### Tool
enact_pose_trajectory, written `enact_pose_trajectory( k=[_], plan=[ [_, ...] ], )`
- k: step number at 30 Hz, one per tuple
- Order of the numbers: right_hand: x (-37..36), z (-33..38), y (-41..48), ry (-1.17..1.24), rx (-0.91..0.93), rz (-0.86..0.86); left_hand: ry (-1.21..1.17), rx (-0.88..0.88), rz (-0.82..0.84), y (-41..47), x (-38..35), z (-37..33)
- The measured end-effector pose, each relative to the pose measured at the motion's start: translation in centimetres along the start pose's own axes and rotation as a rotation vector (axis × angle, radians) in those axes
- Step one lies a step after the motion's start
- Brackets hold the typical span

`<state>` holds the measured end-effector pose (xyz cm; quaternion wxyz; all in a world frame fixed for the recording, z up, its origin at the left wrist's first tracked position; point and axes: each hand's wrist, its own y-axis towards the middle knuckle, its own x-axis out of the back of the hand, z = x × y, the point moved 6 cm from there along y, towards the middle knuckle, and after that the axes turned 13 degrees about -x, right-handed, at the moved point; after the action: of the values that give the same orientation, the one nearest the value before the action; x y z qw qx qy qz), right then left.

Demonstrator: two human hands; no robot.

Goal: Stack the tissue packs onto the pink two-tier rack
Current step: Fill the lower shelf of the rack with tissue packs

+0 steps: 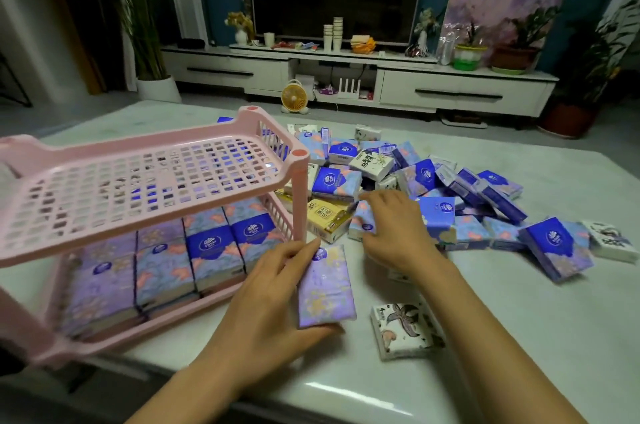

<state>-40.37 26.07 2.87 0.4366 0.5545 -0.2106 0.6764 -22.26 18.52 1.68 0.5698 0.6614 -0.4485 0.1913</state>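
Observation:
The pink two-tier rack (104, 150) stands at the left of the table. Its lower tier holds several purple tissue packs (166, 261) side by side; its top tier is bare. My left hand (273, 288) holds a purple tissue pack (325, 288) by its long edges, just right of the rack's lower tier. Further right, my right hand (394, 226) grips another purple-and-blue pack (362, 224) at the edge of the loose pile (433, 181).
A white pack with a floral print (405, 330) lies near the front edge. A yellow pack (327, 219) sits beside the rack's post. More packs spread toward the right (557, 247). A TV cabinet (450, 91) stands behind the table.

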Motion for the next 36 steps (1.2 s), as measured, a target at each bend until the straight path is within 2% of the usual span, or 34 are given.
enact_pose_trajectory(
  k=[4,11,13,16,18,21,28,31,36],
  plan=[
    [-2.2,-0.1,0.9,-0.191,-0.042,0.186,0.031,-0.07,0.026,-0.9,1.2,-0.8],
    [-0.9,0.6,0.2,-0.273,-0.023,0.338,0.073,-0.04,0.112,-2.3,1.2,0.3],
    [-0.5,1.3,-0.8,-0.304,0.008,0.337,0.079,-0.032,0.144,-2.6,1.1,0.3],
    [0.0,2.1,-2.1,-0.199,-0.002,0.356,0.087,-0.035,0.165,-2.9,1.2,0.2],
    [0.0,2.0,-2.8,-0.113,-0.054,0.469,0.091,-0.039,0.164,-3.1,1.4,0.1],
    [0.1,1.7,-4.2,-0.151,-0.058,0.602,0.082,-0.04,0.154,-3.6,1.7,0.1],
    [0.3,2.9,-7.6,-0.223,0.018,0.502,0.115,-0.033,0.113,-4.1,2.7,0.1],
    [0.2,4.3,-8.0,-0.159,0.091,0.437,0.146,-0.029,0.102,-4.3,3.1,0.3],
    [-1.3,5.3,-8.4,-0.091,0.178,0.444,0.146,0.008,0.079,-4.5,3.9,0.9]
  ],
)
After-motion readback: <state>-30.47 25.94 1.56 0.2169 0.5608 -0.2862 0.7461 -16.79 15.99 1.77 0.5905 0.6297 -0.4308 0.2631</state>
